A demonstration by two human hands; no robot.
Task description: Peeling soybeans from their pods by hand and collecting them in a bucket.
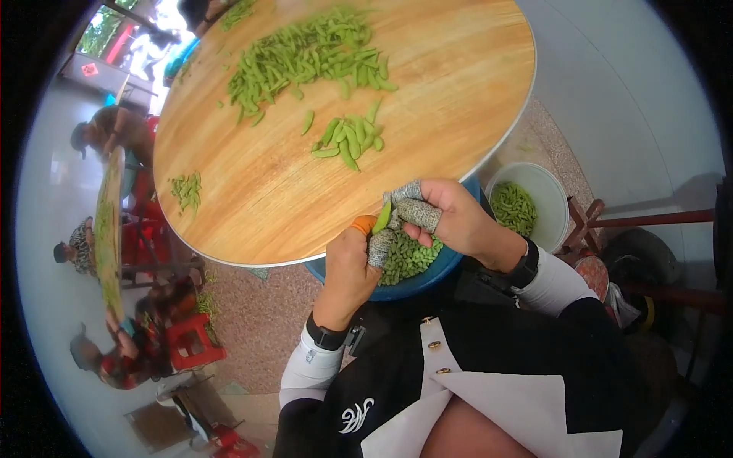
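A single green soybean pod [383,217] is pinched between my two hands, above a blue basin [450,263] of shelled green beans [412,258]. My left hand [347,263] is closed on the pod's near side, with an orange cover on its thumb and grey knit wrap on a finger. My right hand [450,217] meets it from the right, its wrapped thumb and finger pressed together at the pod. A small group of pods [350,141] lies just beyond my hands on the round wooden table [450,99].
A larger heap of pods [305,57] covers the table's far part; a small pile [185,191] sits at its left edge. Right of the table stands a white bucket [561,210] holding green pods. Several people sit at another table [111,229] on the left, near a red stool [191,341].
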